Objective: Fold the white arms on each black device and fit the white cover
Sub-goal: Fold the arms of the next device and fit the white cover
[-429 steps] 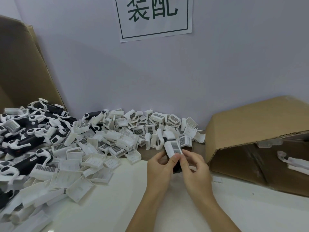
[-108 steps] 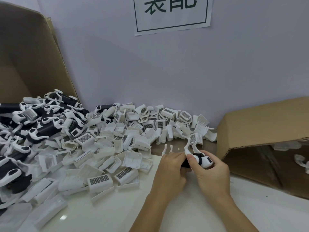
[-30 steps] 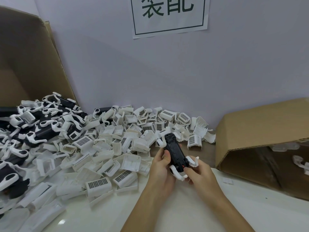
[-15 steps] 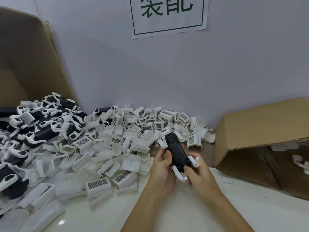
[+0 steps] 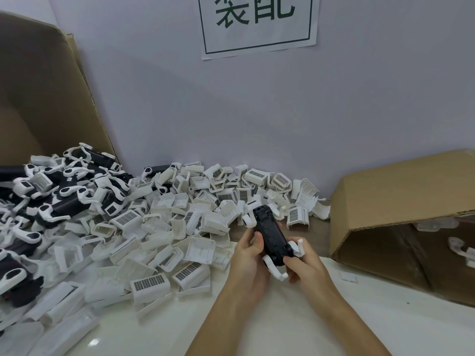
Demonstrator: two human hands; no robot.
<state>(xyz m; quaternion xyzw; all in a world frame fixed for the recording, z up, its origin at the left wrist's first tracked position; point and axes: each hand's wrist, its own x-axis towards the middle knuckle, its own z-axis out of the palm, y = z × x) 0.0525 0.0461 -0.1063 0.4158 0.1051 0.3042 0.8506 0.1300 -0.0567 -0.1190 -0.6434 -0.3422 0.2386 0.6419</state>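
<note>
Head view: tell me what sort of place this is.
Probably an assembly bench in a small factory. A heap of white covers and black devices fills the table, cardboard boxes flank it, and a printed sign hangs on the wall.

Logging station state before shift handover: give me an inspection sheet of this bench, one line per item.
Surface: white table, glossy; a bare patch lies near the person.
Job's things: black device held above the table, its white arms sticking out at the near end; no cover on it.
Clutter: pile of white covers, many with barcode labels; heap of black devices at the far left; one small white piece lying alone.
Grippers: left hand grips the device's side; right hand holds its near end, fingers by the arms.
Cables: nothing seen.
Surroundings: cardboard box on its side at right with white parts inside; cardboard sheet at left; printed sign on the wall.
</note>
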